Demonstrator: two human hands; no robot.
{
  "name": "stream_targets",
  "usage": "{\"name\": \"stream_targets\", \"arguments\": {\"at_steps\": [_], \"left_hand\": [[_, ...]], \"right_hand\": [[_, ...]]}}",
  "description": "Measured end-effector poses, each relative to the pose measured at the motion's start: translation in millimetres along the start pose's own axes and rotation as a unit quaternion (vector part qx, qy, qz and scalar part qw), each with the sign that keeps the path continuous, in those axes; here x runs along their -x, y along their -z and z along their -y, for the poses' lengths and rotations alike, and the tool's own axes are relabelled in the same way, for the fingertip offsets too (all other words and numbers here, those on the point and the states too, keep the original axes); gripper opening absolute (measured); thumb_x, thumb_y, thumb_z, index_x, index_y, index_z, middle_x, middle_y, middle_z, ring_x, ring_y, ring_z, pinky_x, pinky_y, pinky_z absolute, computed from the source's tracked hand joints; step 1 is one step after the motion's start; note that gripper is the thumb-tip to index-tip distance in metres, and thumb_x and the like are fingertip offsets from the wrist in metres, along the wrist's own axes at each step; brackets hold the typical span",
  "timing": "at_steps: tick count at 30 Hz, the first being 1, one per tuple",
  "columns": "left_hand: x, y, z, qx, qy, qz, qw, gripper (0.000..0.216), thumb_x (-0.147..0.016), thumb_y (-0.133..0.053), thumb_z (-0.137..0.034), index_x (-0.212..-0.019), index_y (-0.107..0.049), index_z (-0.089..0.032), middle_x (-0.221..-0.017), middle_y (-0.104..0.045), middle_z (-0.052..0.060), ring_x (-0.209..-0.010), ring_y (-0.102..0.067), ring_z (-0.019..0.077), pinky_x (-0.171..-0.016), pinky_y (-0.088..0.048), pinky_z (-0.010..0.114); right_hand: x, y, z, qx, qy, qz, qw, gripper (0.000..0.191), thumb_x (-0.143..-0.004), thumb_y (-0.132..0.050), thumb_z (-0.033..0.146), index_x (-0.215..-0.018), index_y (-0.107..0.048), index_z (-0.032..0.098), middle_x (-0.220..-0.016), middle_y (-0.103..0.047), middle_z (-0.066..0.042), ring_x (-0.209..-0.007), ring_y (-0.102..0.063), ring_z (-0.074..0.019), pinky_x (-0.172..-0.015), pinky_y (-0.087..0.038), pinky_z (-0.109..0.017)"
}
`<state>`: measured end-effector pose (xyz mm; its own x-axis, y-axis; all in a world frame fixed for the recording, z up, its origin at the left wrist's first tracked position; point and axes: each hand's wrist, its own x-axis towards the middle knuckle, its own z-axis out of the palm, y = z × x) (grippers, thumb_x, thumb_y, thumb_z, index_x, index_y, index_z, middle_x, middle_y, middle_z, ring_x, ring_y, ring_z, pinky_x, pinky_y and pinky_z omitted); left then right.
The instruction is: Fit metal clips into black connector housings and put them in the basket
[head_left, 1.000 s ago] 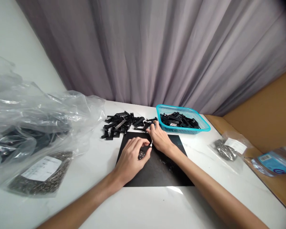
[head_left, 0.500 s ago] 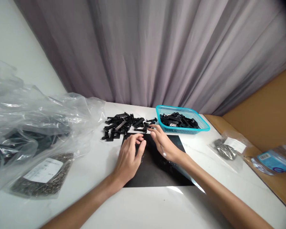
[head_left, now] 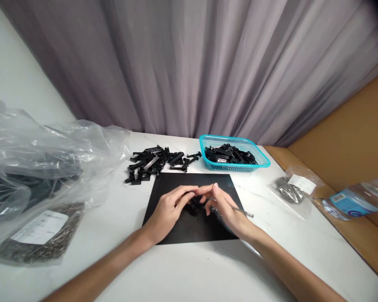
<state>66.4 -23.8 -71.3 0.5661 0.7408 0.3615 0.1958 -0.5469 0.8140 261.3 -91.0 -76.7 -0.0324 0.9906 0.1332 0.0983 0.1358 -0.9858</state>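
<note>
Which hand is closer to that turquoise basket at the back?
The right hand: it is over the black mat, in front of the turquoise basket. The left hand is also over the mat, but farther off, toward the left.

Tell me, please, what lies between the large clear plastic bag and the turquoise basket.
In the head view, a loose pile of black plastic parts lies between the large clear plastic bag and the turquoise basket.

The left forearm (head_left: 113, 254), lower left of the frame, and right forearm (head_left: 282, 253), lower right, are bare and slender — left hand (head_left: 166, 209) and right hand (head_left: 229, 213) bare too.
</note>
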Motion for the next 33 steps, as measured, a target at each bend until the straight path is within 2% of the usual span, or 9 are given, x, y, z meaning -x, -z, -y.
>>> {"name": "stream_targets", "arguments": {"at_steps": [2, 5, 8, 10, 13, 17, 21, 28, 33], "left_hand": [[-2.7, 2.4, 2.5, 0.018, 0.017, -0.024, 0.999, 0.026, -0.105, -0.051, -0.039, -0.116, -0.070, -0.025, -0.106, -0.080, 0.003, -0.099, -0.077, 0.0211, -0.088, -0.062, 0.032], [-4.9, 5.1, 4.1, 0.035, 0.033, -0.057, 0.997, 0.026, -0.104, -0.053, -0.044, -0.114, -0.067, -0.024, -0.101, -0.079, 0.004, -0.093, -0.078, 0.0205, -0.082, -0.061, 0.030], [-4.3, 5.2, 1.7, 0.055, 0.051, -0.066, 0.995, 0.025, -0.102, -0.056, -0.044, -0.114, -0.062, -0.023, -0.088, -0.073, 0.001, -0.075, -0.074, 0.0164, -0.069, -0.059, 0.027], [-3.3, 4.6, -0.7, 0.051, 0.056, -0.066, 0.995, 0.024, -0.101, -0.058, -0.044, -0.113, -0.061, -0.024, -0.078, -0.065, -0.003, -0.066, -0.067, 0.0137, -0.063, -0.055, 0.025], [-1.7, 3.8, -5.5, 0.002, 0.043, -0.053, 0.998, 0.020, -0.101, -0.056, -0.042, -0.106, -0.064, -0.025, -0.072, -0.057, -0.004, -0.065, -0.059, 0.0132, -0.062, -0.051, 0.025], [3.0, 0.8, -17.3, -0.035, 0.030, 0.006, 0.999, 0.029, -0.106, -0.042, -0.040, -0.099, -0.066, -0.025, -0.074, -0.059, -0.001, -0.065, -0.057, 0.0143, -0.061, -0.048, 0.026], [11.9, -6.2, -29.6, -0.025, 0.068, 0.101, 0.992, 0.034, -0.108, -0.038, -0.045, -0.091, -0.059, -0.024, -0.075, -0.060, -0.003, -0.062, -0.055, 0.0137, -0.060, -0.046, 0.026], [19.3, -14.0, -32.5, -0.059, 0.085, 0.192, 0.976, 0.034, -0.087, -0.074, -0.053, -0.088, -0.057, -0.024, -0.082, -0.061, -0.005, -0.072, -0.054, 0.0134, -0.066, -0.042, 0.025], [20.6, -14.2, -28.1, -0.023, 0.048, 0.192, 0.980, 0.030, -0.105, -0.047, -0.044, -0.086, -0.057, -0.023, -0.078, -0.057, -0.004, -0.072, -0.054, 0.0133, -0.069, -0.043, 0.026]], "right_hand": [[-2.4, 13.2, -2.7, 0.080, 0.023, -0.081, 0.993, 0.053, -0.108, -0.025, 0.060, -0.101, -0.060, 0.022, -0.084, -0.057, -0.002, -0.071, -0.055, -0.0172, -0.072, -0.049, -0.033], [-3.9, 32.7, -2.0, 0.269, 0.097, -0.174, 0.942, 0.047, -0.110, -0.025, 0.054, -0.081, -0.046, 0.024, -0.074, -0.048, 0.000, -0.070, -0.049, -0.0181, -0.069, -0.042, -0.032], [-3.1, 43.7, 0.8, 0.378, 0.138, -0.160, 0.901, 0.048, -0.111, -0.020, 0.047, -0.072, -0.036, 0.025, -0.068, -0.044, 0.001, -0.062, -0.043, -0.0171, -0.064, -0.036, -0.032], [-3.3, 46.8, 1.0, 0.441, 0.116, -0.147, 0.878, 0.050, -0.112, -0.017, 0.046, -0.070, -0.036, 0.026, -0.064, -0.046, 0.001, -0.056, -0.042, -0.0164, -0.060, -0.031, -0.032], [-6.4, 49.9, -2.8, 0.563, 0.054, -0.148, 0.811, 0.058, -0.112, -0.015, 0.048, -0.067, -0.043, 0.024, -0.062, -0.055, -0.003, -0.052, -0.049, -0.0174, -0.056, -0.024, -0.033], [-8.9, 48.3, -7.2, 0.638, 0.021, -0.153, 0.754, 0.067, -0.112, -0.012, 0.048, -0.065, -0.052, 0.022, -0.063, -0.066, -0.009, -0.052, -0.059, -0.0198, -0.054, -0.021, -0.034], [-0.8, 25.4, -3.6, 0.662, 0.045, -0.144, 0.734, 0.066, -0.113, -0.017, 0.042, -0.064, -0.056, 0.022, -0.058, -0.068, -0.009, -0.047, -0.060, -0.0199, -0.055, -0.024, -0.035], [6.3, -8.6, -0.6, 0.667, 0.020, -0.066, 0.741, 0.057, -0.113, -0.027, 0.028, -0.067, -0.061, 0.021, -0.062, -0.072, -0.010, -0.050, -0.065, -0.0229, -0.066, -0.036, -0.038], [2.7, -4.0, 0.0, 0.658, 0.016, -0.091, 0.747, 0.055, -0.113, -0.028, 0.029, -0.070, -0.062, 0.020, -0.068, -0.073, -0.011, -0.054, -0.064, -0.0221, -0.071, -0.038, -0.038]]}}
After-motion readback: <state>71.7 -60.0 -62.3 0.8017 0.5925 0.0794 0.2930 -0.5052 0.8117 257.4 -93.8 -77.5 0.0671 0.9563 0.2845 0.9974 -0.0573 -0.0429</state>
